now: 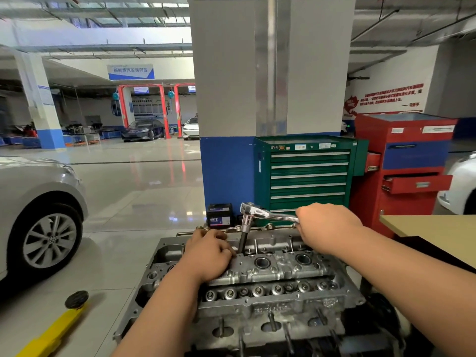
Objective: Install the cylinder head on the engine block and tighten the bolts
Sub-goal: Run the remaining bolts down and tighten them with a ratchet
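While a white-and-blue pillar filled the far centre of the workshop, a silver car stood at the left edge with its front wheel turned toward the camera. Against the foot of the pillar, to the right, stood a green chest with its drawers closed. A red cabinet stood just beside it, further right, with two drawers partly pulled out.

The head lay at near centre, directly below the camera, with its top face up and its long side running left to right. What carried it was mostly hidden. A table reached in from the right edge, and a yellow arm with a black round pad lay on the floor at near left. A small black battery sat on the floor just beyond the head, beside the chest.

The left hand rested knuckles up on the left part of the head. Its fingers were bent, with the tips right at the foot of the extension; whether they pinched anything could not be told. The right hand was clenched around the handle end of the ratchet, above the far right of the head. The chrome ratchet pointed left from that fist, and its dark extension dropped nearly upright into the head's far side.
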Demonstrator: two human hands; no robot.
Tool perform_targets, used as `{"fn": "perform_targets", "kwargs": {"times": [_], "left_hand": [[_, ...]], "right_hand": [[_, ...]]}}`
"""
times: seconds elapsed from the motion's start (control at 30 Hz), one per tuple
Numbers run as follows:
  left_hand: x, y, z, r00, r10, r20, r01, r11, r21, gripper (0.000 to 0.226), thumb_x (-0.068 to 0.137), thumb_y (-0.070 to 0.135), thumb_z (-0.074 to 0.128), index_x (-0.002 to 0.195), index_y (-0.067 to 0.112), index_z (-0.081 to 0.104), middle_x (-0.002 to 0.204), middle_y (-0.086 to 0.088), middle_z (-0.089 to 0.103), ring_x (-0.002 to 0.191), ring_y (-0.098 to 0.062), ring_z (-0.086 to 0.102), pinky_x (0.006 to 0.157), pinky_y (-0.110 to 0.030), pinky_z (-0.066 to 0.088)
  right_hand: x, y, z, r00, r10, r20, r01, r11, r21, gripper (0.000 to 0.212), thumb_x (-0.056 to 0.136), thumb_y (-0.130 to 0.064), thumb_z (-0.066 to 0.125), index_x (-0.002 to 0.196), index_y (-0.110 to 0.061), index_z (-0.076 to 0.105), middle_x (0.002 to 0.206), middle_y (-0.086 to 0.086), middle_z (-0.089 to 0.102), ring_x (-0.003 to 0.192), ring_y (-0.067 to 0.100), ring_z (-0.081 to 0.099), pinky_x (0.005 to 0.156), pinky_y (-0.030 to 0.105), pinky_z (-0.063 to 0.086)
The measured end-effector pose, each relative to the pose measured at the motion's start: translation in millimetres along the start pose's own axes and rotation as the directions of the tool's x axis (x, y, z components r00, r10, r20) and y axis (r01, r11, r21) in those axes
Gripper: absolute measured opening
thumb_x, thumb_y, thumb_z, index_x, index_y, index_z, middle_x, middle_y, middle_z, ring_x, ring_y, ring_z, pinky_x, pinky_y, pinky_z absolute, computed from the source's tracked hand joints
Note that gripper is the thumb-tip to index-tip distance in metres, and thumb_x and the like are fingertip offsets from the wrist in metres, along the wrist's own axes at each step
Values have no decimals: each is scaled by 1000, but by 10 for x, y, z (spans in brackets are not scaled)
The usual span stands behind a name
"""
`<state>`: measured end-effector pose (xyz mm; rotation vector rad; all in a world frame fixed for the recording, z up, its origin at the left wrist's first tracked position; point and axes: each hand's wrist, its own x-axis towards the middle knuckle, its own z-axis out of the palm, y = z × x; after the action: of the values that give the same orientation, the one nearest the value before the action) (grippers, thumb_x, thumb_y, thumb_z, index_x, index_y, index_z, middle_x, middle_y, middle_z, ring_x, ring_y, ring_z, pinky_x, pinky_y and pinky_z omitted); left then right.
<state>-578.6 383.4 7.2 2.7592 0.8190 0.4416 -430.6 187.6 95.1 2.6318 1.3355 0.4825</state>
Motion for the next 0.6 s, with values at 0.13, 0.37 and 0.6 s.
{"fn": "perform_targets", "kwargs": {"times": [0.13, 0.37, 0.6], "left_hand": [[11, -24, 27, 999, 27, 38, -27, 1000, -2, 31, 90, 40, 41, 104, 45, 68, 145, 12, 40, 129, -25, 27, 109, -38, 24], [-21, 7, 22, 999, 28, 45, -28, 1000, -5, 56, 72, 55, 30, 105, 37, 71, 144, 14, 43, 128, -24, 28, 108, -38, 28], [-50, 50, -3, 996, 37, 76, -40, 998, 38, 62, 71, 58, 26, 113, 38, 68, 149, 10, 37, 129, -24, 26, 107, -40, 27]], "right_hand": [[-3, 19, 41, 999, 35, 17, -36, 999, 40, 8, 96, -23, 45, 87, -23, 45, 70, -6, 47, 61, 18, 49, 60, 33, 41], [-73, -9, -72, 998, 55, -9, -55, 998, 21, 9, 93, -20, 46, 86, -21, 51, 71, -5, 48, 63, 20, 49, 58, 32, 38], [-66, 42, -171, 996, 76, -55, -73, 995, 65, 10, 94, -24, 45, 86, -23, 50, 74, -4, 55, 65, 18, 56, 56, 31, 44]]}}
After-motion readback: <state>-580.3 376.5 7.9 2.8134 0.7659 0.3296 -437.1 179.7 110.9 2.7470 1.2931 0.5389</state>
